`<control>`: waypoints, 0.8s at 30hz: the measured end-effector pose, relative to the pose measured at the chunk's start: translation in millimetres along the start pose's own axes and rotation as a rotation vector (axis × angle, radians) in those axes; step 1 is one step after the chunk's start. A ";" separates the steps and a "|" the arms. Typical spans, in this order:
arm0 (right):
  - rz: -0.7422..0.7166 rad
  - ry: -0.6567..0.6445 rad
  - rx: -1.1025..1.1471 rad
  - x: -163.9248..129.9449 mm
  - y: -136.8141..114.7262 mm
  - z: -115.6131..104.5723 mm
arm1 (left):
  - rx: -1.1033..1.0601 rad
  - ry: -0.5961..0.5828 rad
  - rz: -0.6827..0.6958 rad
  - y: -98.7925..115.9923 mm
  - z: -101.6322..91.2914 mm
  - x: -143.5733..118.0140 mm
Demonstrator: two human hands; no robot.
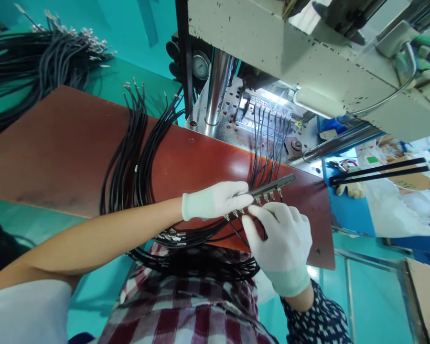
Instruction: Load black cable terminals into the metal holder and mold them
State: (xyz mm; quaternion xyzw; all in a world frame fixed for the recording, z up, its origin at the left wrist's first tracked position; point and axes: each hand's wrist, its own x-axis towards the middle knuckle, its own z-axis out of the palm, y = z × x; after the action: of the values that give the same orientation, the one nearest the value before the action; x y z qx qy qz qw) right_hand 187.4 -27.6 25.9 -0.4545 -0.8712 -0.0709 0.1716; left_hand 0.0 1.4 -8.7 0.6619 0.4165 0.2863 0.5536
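A dark metal bar (281, 182) lies aslant in front of me, with several small metal cable ends (271, 195) set along its near edge. My left hand (218, 199), in a white glove, is closed on the bar's left part, fingers over its top. My right hand (281, 239), also gloved, bends round from the near side, thumb and index finger pinched at a cable end on the bar. The fingertips partly hide that cable end. Black cables (200, 235) run under my hands and loop across my lap.
Behind the brown board (200, 165) stands a press with steel posts (218, 88); several cables (267, 129) run out of its lit fixture (260, 117). Cable bundles (129, 143) lie at the left, with a larger heap (53, 57) beyond. Black rods (383, 172) and a glove (353, 189) lie right.
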 end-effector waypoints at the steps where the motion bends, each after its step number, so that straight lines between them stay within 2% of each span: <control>1: -0.022 -0.014 0.018 0.4 -2.1 -1.8 | -0.013 0.002 -0.004 0.8 0.3 0.2; 5: -0.077 -0.112 0.047 6.4 -7.9 -2.6 | -0.050 -0.002 -0.026 3.5 0.8 0.6; 12: -0.079 -0.206 0.000 16.8 -13.6 -2.8 | -0.107 -0.025 -0.041 -1.8 0.8 -0.1; 18: -0.026 -0.094 0.035 12.5 -15.8 8.1 | -0.064 -0.003 -0.017 -2.4 0.0 0.8; 21: -0.028 -0.095 0.117 7.3 -8.6 6.1 | -0.056 -0.005 -0.019 -1.5 0.6 0.5; 24: 0.003 -0.103 0.096 3.4 -1.4 0.1 | -0.033 -0.005 -0.025 -1.5 1.2 0.3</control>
State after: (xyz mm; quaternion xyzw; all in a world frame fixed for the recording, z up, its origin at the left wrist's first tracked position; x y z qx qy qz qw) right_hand 184.5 -25.7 27.1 -0.4501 -0.8806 -0.0051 0.1484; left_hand 0.8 1.1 -10.5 0.6482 0.4186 0.2846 0.5689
